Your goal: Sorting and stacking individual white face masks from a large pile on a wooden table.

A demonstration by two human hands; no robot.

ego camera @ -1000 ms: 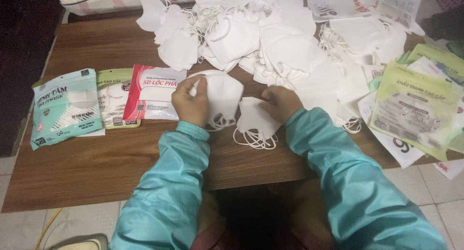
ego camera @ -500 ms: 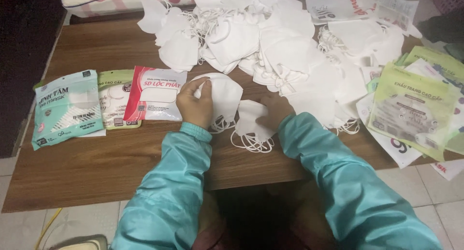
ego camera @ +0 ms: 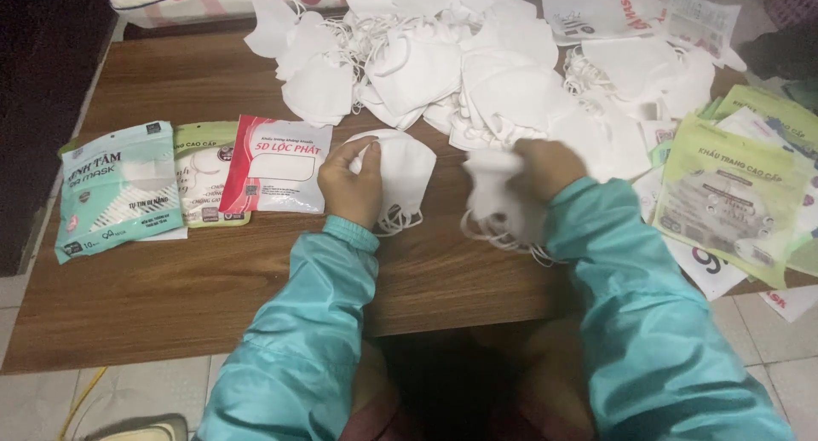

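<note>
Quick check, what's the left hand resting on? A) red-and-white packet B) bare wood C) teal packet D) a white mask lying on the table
D: the left hand rests on a white mask lying flat on the table, just right of the red-and-white packet.

Both arms are covered to the wrist by long sleeves of a smooth, slightly shiny teal fabric that creases in broad folds along the forearms. Each sleeve ends in a gathered, elastic-looking cuff of the same teal, snug around the wrist. The left hand [ego camera: 351, 185] and the right hand [ego camera: 550, 166] are bare, with no gloves, rings or watch showing, and the right one is blurred; dark clothing shows low between the sleeves.
</note>
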